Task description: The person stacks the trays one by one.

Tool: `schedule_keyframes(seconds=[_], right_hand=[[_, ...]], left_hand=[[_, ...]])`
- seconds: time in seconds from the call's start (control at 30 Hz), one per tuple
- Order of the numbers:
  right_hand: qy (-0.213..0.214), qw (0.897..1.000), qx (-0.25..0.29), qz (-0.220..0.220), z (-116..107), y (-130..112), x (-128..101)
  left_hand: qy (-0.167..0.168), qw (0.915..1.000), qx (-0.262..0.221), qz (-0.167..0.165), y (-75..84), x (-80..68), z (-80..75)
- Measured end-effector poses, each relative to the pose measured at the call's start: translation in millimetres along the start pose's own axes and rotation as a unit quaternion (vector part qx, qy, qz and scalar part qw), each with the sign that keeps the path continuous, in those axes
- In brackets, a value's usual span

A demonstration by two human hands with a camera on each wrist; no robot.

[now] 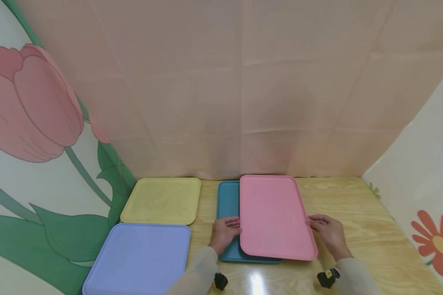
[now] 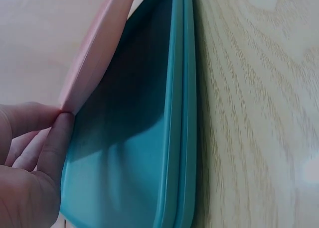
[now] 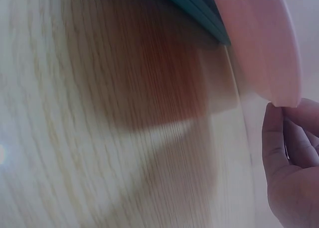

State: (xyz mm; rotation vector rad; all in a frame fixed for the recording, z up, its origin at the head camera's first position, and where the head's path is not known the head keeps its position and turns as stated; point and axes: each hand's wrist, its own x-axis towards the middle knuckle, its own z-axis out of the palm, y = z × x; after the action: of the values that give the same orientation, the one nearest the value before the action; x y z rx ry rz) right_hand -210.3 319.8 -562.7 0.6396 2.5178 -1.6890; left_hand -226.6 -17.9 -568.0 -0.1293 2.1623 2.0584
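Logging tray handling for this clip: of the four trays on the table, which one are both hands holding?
The pink tray: the left hand and right hand grip its two long edges above the teal tray. The yellow tray and lavender tray lie untouched.

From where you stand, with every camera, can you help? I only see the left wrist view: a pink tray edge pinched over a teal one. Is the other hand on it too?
Observer: Yes. The right hand grips the pink tray's opposite long edge.
Operator: Does the pink tray cover the teal one squarely?
Observer: No. It sits shifted right, so the teal tray shows along its left side, where the left hand is.
Operator: Anything else on the table?
Observer: A yellow tray and a lavender tray lie further left.
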Motion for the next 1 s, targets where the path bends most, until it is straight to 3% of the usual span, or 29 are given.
schedule_keyframes(seconds=[0.27,0.5,1.0], right_hand=[[-0.005,1.0,0.005,-0.004,8.7,-3.0,-3.0],[0.003,1.0,0.018,-0.012,18.4,-5.1,-3.5],[0.003,0.999,0.04,-0.016,35.2,-6.1,-5.5]], left_hand=[[-0.007,0.9993,-0.006,0.036,-1.9,-3.4,-10.7],[0.0,0.9999,-0.005,0.013,-3.9,-4.1,-18.7],[0.008,0.9998,-0.012,0.011,-9.2,-8.8,-34.2]])
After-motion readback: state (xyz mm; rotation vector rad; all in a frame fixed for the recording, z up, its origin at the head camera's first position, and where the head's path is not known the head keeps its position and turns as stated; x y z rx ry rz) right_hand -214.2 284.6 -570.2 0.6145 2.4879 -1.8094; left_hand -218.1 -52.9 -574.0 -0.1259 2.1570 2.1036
